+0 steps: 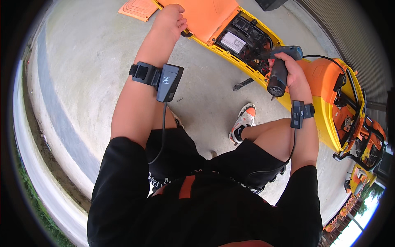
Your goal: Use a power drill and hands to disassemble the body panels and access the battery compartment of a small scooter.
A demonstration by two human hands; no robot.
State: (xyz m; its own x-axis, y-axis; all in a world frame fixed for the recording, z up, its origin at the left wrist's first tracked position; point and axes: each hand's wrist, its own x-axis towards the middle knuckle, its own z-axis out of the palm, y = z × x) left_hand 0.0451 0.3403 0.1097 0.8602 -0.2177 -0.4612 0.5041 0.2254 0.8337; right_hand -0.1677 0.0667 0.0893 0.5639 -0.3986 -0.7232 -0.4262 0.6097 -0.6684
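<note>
A cordless drill [278,76], black with a blue-green motor end, is gripped in my right hand [291,68]. Its nose points left, over the open compartment [253,39] of a yellow-and-orange vehicle body [205,14]. In that compartment sit a silver box [233,42], black parts and wiring. What the drill's tip touches, if anything, cannot be made out. My left hand [175,18] is closed, fingers curled, at the yellow edge beside the orange panel. Whatever lies inside those fingers is hidden.
A black cable [323,57] arches over the body's right part, where another opening [343,117] and a black bar [370,162] show. An orange panel [139,9] lies on the concrete floor [82,53] at top left. More orange-and-yellow vehicles [358,181] stand at far right.
</note>
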